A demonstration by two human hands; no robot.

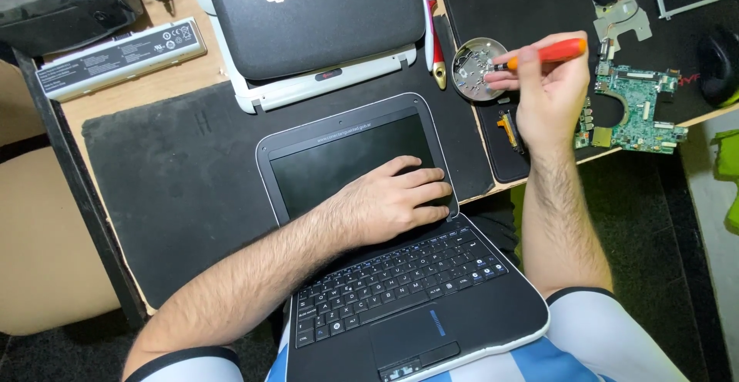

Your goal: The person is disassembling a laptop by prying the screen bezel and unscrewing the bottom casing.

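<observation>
right now your left hand (392, 201) is lying flat, fingers spread and holding nothing, on the lower right part of the dark screen of the small open laptop (385, 274), just above the hinge. that laptop is sitting partly on your lap and partly leaning against the edge of the desk (138, 89), keyboard toward you. your right hand (546, 93) is reaching out over the desk and its grip is closing around an orange-handled screwdriver (550, 52), held roughly level with the tip pointing left. the fingertips (500, 82) are hovering at the rim of a round metal dish (471, 62) holding small screws; whether they are touching it, you cannot tell. a second, closed laptop (315, 24) with a white edge is lying further back on the black mat (169, 174). a long white battery pack (123, 55) is resting at the far left, and a green circuit board (635, 105) is lying just to the right of your right wrist, near a metal cooling bracket (622, 11).
</observation>
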